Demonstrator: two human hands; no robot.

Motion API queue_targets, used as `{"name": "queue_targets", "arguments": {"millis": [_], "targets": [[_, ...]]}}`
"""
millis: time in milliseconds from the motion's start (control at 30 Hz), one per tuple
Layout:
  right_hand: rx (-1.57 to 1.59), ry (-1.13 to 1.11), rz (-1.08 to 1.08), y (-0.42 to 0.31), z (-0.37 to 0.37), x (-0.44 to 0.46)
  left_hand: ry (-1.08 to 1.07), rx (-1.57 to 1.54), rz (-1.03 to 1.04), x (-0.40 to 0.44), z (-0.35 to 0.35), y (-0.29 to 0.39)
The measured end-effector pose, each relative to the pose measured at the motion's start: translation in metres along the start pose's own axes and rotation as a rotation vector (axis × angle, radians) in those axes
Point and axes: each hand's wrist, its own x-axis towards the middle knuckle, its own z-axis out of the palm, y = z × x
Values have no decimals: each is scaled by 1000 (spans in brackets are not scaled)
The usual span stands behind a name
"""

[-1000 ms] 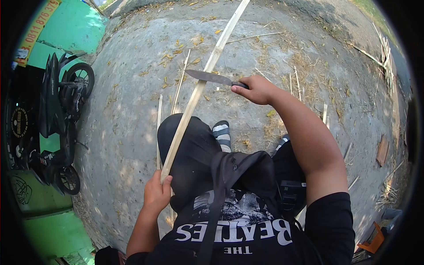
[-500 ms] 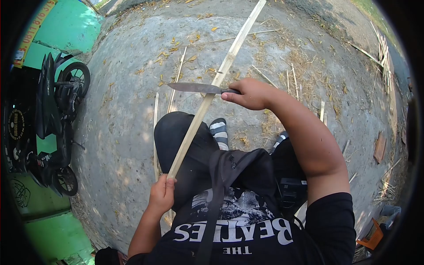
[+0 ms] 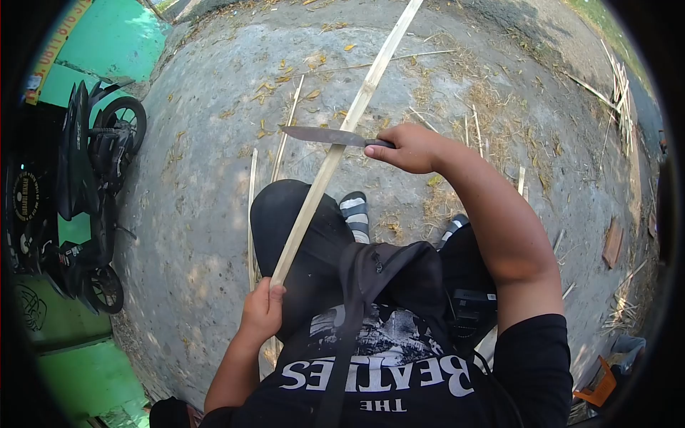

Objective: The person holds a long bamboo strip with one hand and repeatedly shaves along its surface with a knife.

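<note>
A long pale strip, bamboo by its look (image 3: pixel 311 201), slants from my lap up past the top edge of the view. My left hand (image 3: pixel 264 310) is closed round its lower end, near my knee. In my right hand (image 3: pixel 412 148) is the dark handle of a knife (image 3: pixel 321 135). The blade lies across the strip at about its middle, with the tip pointing left. Whether the edge bites into the strip cannot be made out.
Thin strips (image 3: pixel 287 128) lie on the concrete ground (image 3: pixel 193 192) ahead and beside my leg. A bundle of sticks (image 3: pixel 619 100) is at the far right. A motorcycle (image 3: pixel 93 192) stands at the left by a green wall (image 3: pixel 114 43). An orange object (image 3: pixel 598 385) is at lower right.
The knife and my right hand have shifted slightly right. The upper part of the strip has swung a little left. My left hand keeps its hold.
</note>
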Motion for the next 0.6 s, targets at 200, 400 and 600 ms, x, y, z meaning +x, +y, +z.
{"name": "queue_targets", "arguments": {"millis": [200,400,600], "targets": [[-51,125,128,24,-15,0,37,-42,2,0,8,-3],[-37,16,-14,-5,-5,-3,31,-73,-4,1,7,-7],[8,175,73,38,-10,12,19,-121,16,4,7,-13]]}}
